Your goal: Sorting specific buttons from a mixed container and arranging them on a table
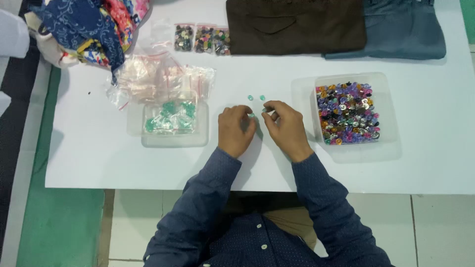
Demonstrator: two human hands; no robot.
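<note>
I see L hand point(236, 129) + R hand point(284, 127) close together mid-frame, pinching green buttons point(252, 114) | 2 more point(256, 98) just above | mixed-button tub point(348, 113) right, handy for picking.

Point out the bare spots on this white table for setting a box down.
Bare: between the right hand and the mixed-button tub; the near-left corner below the green-button tub; the far right edge. Crowded: the empty bags, fabric pile and folded garments along the far side.
</note>
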